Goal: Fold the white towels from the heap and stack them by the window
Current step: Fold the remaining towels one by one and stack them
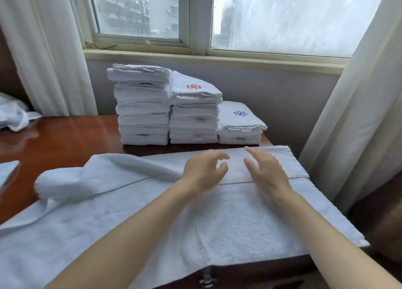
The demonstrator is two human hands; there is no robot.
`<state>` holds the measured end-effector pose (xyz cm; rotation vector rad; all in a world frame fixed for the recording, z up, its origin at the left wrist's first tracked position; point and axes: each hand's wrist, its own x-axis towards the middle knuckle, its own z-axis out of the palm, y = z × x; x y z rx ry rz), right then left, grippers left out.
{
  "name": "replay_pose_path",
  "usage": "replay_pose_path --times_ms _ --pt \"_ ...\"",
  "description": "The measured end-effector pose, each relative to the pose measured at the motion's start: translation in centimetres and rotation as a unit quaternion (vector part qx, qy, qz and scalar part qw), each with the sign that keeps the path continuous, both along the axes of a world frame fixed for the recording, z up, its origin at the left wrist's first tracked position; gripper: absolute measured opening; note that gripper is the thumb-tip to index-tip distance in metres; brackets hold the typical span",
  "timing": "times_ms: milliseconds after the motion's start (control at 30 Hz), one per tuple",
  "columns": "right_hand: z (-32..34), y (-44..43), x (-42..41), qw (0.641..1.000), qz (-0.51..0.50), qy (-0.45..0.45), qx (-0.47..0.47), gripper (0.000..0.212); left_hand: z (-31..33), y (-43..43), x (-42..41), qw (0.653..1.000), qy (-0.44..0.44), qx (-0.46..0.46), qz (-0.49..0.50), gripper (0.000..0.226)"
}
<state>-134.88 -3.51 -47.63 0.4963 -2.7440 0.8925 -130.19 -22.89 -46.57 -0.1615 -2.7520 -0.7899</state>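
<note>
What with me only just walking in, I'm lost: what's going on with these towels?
A person is folding a large white terry towel spread across the reddish-brown wooden table. The left hand and right hand are over its folded-over far strip, fingers loose, holding nothing. Three stacks of folded white towels stand on the table below the window.

Mid-frame: left hand [203, 171] and right hand [266, 170], fingers loosely spread, over white towel [228, 223] on wooden table [65, 136]. Upper centre: 3 folded stacks [169, 117] below window [195, 17].
</note>
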Motion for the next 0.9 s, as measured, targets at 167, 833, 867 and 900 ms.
replay_pose_path --times_ms 167,833,867,900 --pt "1.7 -8.4 4.2 0.99 0.109 0.018 -0.091 0.039 1.2 -7.5 6.6 0.996 0.058 0.03 0.063 0.02" --pt "2.0 -34.6 14.0 0.939 0.326 0.026 0.109 0.051 0.2 -27.3 21.6 0.948 -0.025 0.014 0.316 0.019" --pt "1.8 -35.1 13.9 0.938 0.319 0.033 0.134 0.051 0.0 -27.3 21.7 0.949 -0.041 0.005 0.313 0.024" --pt "1.6 -35.4 13.8 0.939 0.309 0.039 0.149 0.049 -0.3 -27.3 21.8 0.949 -0.051 -0.01 0.311 0.027"
